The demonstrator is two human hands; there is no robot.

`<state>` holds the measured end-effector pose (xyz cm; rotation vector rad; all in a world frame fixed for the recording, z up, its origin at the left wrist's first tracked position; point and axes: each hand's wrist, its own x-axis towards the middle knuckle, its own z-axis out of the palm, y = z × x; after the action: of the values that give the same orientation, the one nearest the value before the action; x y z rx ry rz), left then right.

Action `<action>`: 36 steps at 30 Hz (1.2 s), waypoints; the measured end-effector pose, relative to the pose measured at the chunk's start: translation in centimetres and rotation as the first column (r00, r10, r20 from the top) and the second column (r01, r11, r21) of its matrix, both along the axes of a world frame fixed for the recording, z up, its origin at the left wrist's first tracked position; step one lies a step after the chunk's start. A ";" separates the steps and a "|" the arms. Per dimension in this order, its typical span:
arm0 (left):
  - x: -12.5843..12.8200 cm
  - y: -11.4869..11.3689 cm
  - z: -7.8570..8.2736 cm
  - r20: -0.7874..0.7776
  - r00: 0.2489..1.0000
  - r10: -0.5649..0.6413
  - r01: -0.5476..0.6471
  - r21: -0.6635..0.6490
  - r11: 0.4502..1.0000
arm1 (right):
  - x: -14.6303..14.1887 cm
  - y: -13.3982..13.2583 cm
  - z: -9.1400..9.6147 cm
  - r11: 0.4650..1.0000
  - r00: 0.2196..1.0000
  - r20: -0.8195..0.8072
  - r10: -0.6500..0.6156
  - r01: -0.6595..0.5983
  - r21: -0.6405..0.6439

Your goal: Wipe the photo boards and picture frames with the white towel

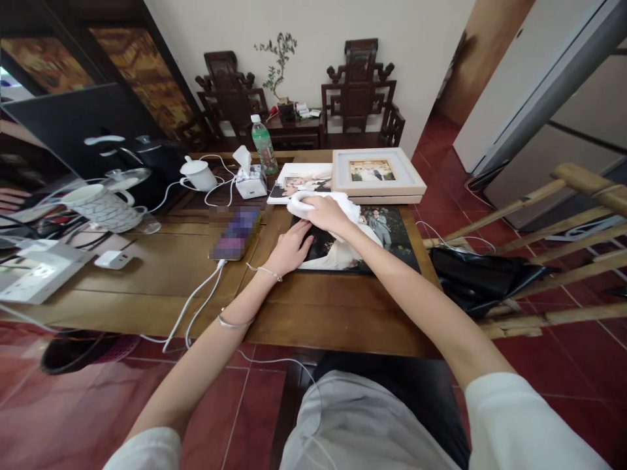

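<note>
A dark photo print point(386, 238) lies flat on the wooden table point(318, 313). My left hand point(290, 249) rests on its left edge, fingers stretched flat. My right hand point(326, 212) is closed on a white cloth point(300, 204) and presses it on the upper left part of the print. A second photo point(298, 177) lies just behind, and a white framed picture point(377, 172) stands on the table behind the print.
A phone point(236, 232) with a white cable lies left of the print. A tissue box point(251, 180), green bottle point(263, 145), white cups point(104, 207), and power strip point(34, 271) fill the left. A black bag point(477, 274) sits on a bamboo rack to the right. Carved chairs stand behind.
</note>
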<state>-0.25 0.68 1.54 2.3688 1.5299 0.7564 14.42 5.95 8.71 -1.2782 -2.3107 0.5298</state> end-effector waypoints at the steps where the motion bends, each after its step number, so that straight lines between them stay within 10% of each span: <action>1: 0.0 -0.1 0.1 0.001 1.000 -0.004 0.004 0.005 1.000 | -0.3 0.1 0.0 1.000 1.000 0.008 0.002 -0.002 -0.013; 18: 0.2 -0.2 0.0 -0.022 0.998 0.055 -0.056 -0.027 0.998 | 17.3 -4.4 -3.6 0.976 0.976 0.156 -0.155 0.127 0.176; 29: 0.2 -0.1 -0.4 -0.004 0.999 0.046 -0.046 -0.013 0.999 | 17.5 -17.0 -3.3 0.983 0.940 0.319 0.125 -0.160 0.086; 36: 0.0 -0.1 -0.2 -0.001 0.999 0.034 -0.034 -0.032 0.999 | 17.3 -11.8 -2.2 0.994 0.962 0.272 0.004 -0.033 0.103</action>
<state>-0.21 0.59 1.30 2.3260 1.5750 0.7334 31.70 -5.89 6.51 -1.3500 -2.5375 0.2437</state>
